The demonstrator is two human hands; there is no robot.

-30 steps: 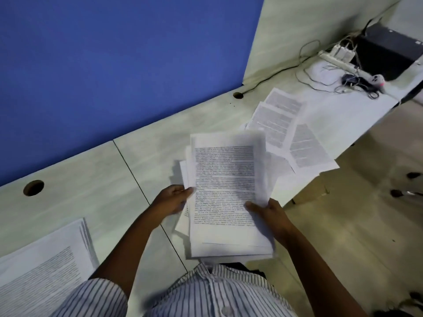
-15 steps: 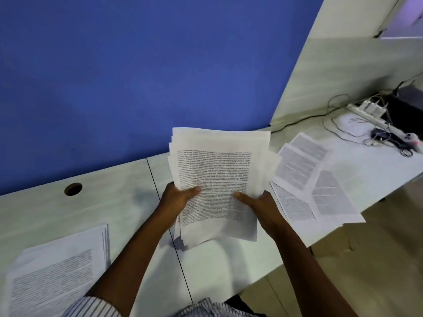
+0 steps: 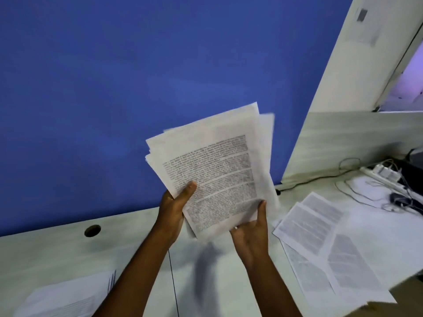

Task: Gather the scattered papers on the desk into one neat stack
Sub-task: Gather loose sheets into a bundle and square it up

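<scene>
- Both hands grip a fanned sheaf of papers [image 3: 212, 170]: left hand [image 3: 174, 207] pinching its left edge, right hand [image 3: 251, 227] cupping beneath.
- Loose sheets [image 3: 325, 239] lie right, nearer the right hand.

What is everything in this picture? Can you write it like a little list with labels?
place: a pale desk against a blue wall
held papers: a loose bundle of printed sheets, lifted off the desk, edges uneven
left hand: grips the bundle's left edge, thumb on front
right hand: holds its lower right corner
papers on the right: several sheets spread flat, overlapping
pile on the left: lying on the desk, partly out of view
other things: a power strip with cables, far right
</scene>
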